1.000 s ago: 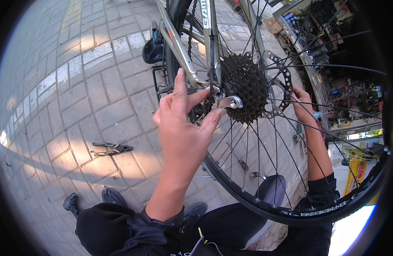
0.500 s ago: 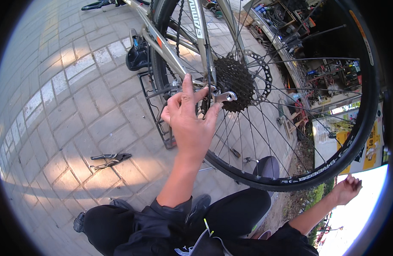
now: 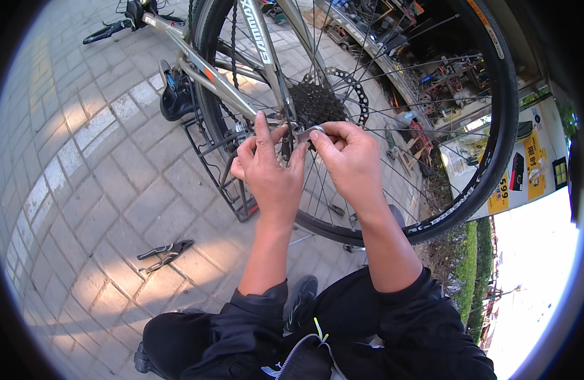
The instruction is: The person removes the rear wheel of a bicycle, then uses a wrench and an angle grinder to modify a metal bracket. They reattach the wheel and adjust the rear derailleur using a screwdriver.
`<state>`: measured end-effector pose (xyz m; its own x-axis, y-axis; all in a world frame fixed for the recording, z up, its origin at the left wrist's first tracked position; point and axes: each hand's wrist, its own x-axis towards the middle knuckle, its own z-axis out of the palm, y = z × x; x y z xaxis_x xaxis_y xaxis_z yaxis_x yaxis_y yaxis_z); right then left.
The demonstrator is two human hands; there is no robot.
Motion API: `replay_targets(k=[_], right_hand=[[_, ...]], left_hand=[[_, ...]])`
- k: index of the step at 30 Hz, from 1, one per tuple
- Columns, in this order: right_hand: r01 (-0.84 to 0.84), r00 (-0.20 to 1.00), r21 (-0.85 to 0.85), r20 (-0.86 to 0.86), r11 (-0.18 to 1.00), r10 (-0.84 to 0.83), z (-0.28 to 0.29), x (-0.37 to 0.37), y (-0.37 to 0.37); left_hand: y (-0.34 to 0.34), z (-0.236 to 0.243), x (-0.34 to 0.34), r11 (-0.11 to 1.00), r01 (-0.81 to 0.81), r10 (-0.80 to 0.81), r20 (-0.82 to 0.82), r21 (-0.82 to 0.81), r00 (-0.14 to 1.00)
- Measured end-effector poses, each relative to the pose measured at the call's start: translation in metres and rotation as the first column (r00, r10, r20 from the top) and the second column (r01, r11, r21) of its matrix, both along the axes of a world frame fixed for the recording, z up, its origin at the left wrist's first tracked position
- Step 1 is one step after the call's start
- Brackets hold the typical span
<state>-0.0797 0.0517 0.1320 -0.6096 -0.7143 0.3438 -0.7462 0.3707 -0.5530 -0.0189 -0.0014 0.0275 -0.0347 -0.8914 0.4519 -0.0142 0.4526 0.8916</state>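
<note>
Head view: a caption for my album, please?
Left hand and right hand pinch a silver bracket beside the sprockets of a bicycle; pliers on paving.

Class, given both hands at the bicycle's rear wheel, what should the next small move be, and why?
Probably nudge the silvery bracket with the right hand to seat it against the frame: that hand pinches its outer end, the left hand is close beside it, and the bracket sits by the frame's end and the cassette.
</note>
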Motion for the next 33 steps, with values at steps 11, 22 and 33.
replay_targets(k=[11, 22, 33], right_hand=[[0.047, 0.936, -0.104, 0.351, 0.993, -0.008, 0.061, 0.030, 0.034], [0.082, 0.270, -0.213, 0.945, 0.974, 0.184, 0.255, 0.059, 0.063], [0.220, 0.269, -0.233, 0.948, 0.947, 0.171, 0.554, -0.056, 0.175]], left_hand=[[-0.006, 0.061, 0.070, 0.978, 0.139, -0.070, -0.382, 0.156, 0.921], [0.042, 0.307, 0.125, 0.698, 0.411, -0.111, -0.478, 0.587, 0.871], [0.123, 0.628, 0.003, 0.483, 0.626, -0.340, -0.528, 0.612, 0.778]])
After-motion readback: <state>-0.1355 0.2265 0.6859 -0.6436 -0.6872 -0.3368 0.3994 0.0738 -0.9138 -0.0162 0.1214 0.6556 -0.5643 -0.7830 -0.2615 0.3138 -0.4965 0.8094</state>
